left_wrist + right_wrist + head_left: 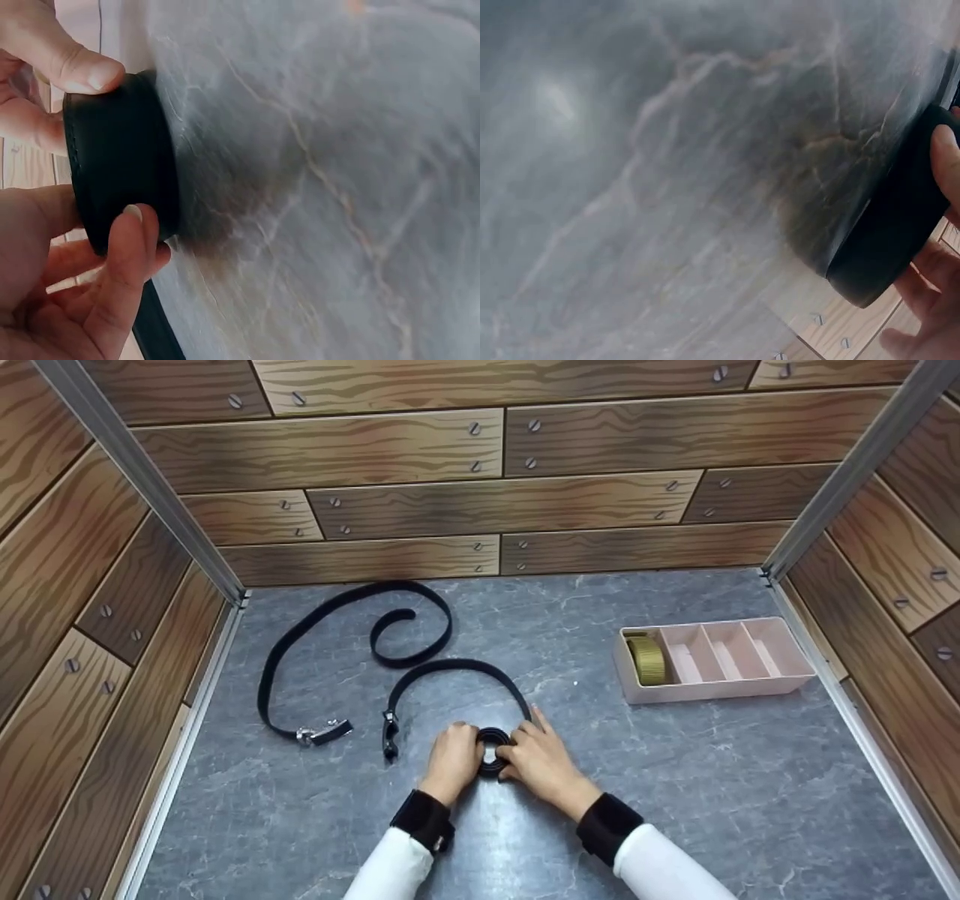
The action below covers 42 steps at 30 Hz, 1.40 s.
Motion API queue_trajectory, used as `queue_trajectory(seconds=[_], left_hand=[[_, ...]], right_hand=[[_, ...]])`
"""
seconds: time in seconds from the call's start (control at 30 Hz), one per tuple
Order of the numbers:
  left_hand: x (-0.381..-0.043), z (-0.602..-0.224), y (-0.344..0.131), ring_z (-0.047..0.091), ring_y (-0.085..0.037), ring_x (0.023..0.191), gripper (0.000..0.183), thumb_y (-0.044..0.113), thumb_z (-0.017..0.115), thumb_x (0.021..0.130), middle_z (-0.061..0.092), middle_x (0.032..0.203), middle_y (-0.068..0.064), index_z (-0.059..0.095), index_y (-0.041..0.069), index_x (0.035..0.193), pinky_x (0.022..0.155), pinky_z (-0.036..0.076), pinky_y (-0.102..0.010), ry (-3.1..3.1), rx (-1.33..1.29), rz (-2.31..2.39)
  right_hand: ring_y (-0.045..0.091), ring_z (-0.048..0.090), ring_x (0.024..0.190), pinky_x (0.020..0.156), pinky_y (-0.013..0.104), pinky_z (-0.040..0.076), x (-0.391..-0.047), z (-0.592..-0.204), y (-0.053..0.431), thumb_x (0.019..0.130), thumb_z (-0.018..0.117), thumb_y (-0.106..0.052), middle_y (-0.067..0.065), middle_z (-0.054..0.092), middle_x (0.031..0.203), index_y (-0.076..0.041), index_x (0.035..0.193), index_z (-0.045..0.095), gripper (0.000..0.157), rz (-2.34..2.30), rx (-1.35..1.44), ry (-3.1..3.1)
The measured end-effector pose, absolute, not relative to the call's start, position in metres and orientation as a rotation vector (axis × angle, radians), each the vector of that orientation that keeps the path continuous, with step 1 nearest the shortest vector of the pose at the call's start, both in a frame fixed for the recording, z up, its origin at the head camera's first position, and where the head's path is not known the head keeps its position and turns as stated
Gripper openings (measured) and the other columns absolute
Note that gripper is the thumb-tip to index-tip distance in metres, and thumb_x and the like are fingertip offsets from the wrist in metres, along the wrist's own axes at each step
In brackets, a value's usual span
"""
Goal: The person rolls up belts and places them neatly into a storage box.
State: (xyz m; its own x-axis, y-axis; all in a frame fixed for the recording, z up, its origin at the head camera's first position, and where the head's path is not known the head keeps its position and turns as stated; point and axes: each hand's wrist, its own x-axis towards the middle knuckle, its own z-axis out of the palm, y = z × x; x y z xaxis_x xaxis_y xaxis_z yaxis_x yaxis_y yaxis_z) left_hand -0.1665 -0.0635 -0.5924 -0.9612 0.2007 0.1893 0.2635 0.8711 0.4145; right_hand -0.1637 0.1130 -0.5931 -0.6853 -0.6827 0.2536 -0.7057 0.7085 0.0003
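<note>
My left hand (454, 757) holds the left side of a black belt (461, 664) rolled into a tight coil. On the coil's right side, my right hand (541, 761) grips it, with a finger stretched toward the loose strap. That strap arcs up and left from the coil to a dark buckle (390, 727). Fingers of both hands pinch around the standing coil (124, 157) in the left wrist view. In the right wrist view the coil (892, 217) stands on edge against the grey surface. The inner part of the roll is partly hidden by fingers.
A second black belt (274, 660) lies loosely curled at the left, with a silver buckle (307, 735). At the right stands a pale pink divided box (720, 690); its leftmost compartment holds a rolled gold-coloured strap (649, 660). Wood-patterned walls (405, 510) enclose the grey surface (675, 780).
</note>
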Motion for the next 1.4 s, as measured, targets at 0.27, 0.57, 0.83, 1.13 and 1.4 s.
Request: queue_trajectory(seconds=[0.27, 0.57, 0.83, 1.13, 1.4], left_hand=[[-0.172, -0.587, -0.069, 0.062, -0.029, 0.064, 0.005, 0.012, 0.071, 0.084, 0.057, 0.076, -0.003, 0.069, 0.009, 0.080, 0.056, 0.050, -0.041, -2.986, -0.584, -0.524], [-0.171, -0.590, -0.072, 0.063, -0.029, 0.066, 0.005, 0.014, 0.071, 0.085, 0.059, 0.077, -0.003, 0.072, 0.011, 0.087, 0.058, 0.050, -0.041, -2.943, -0.611, -0.608], [-0.167, -0.590, -0.071, 0.065, -0.033, 0.069, 0.012, 0.012, 0.071, 0.084, 0.061, 0.076, -0.008, 0.066, 0.007, 0.075, 0.061, 0.051, -0.044, -2.957, -0.424, -0.707], [-0.173, -0.585, -0.076, 0.061, -0.029, 0.065, 0.010, 0.014, 0.071, 0.085, 0.055, 0.074, -0.001, 0.066, 0.011, 0.077, 0.057, 0.048, -0.042, -2.959, -0.644, -0.550], [-0.176, -0.588, -0.078, 0.059, -0.025, 0.064, 0.008, 0.016, 0.070, 0.088, 0.053, 0.075, 0.002, 0.068, 0.011, 0.081, 0.057, 0.047, -0.039, -2.960, -0.736, -0.551]], right_hand=[[0.022, 0.050, 0.088, 0.080, 0.038, 0.039, -0.167, -0.591, 0.125, 0.077, 0.074, -0.048, 0.001, 0.057, 0.096, -0.023, 0.106, 0.071, 0.038, 0.136, 1.255, -2.665], [0.024, 0.053, 0.087, 0.085, 0.040, 0.042, -0.164, -0.592, 0.118, 0.075, 0.076, -0.046, 0.003, 0.057, 0.092, -0.018, 0.089, 0.073, 0.031, 0.199, 1.243, -2.627], [0.024, 0.052, 0.085, 0.084, 0.039, 0.042, -0.161, -0.597, 0.117, 0.075, 0.077, -0.046, 0.004, 0.057, 0.089, -0.017, 0.090, 0.075, 0.032, 0.254, 1.156, -2.601], [0.025, 0.054, 0.108, 0.093, 0.042, 0.043, -0.164, -0.588, 0.126, 0.084, 0.074, -0.036, 0.005, 0.058, 0.129, -0.016, 0.110, 0.072, 0.033, 0.339, 1.391, -2.622], [0.020, 0.059, 0.103, 0.092, 0.035, 0.046, -0.164, -0.589, 0.123, 0.088, 0.071, -0.030, -0.001, 0.066, 0.111, -0.013, 0.108, 0.072, 0.026, 0.383, 1.478, -2.577]])
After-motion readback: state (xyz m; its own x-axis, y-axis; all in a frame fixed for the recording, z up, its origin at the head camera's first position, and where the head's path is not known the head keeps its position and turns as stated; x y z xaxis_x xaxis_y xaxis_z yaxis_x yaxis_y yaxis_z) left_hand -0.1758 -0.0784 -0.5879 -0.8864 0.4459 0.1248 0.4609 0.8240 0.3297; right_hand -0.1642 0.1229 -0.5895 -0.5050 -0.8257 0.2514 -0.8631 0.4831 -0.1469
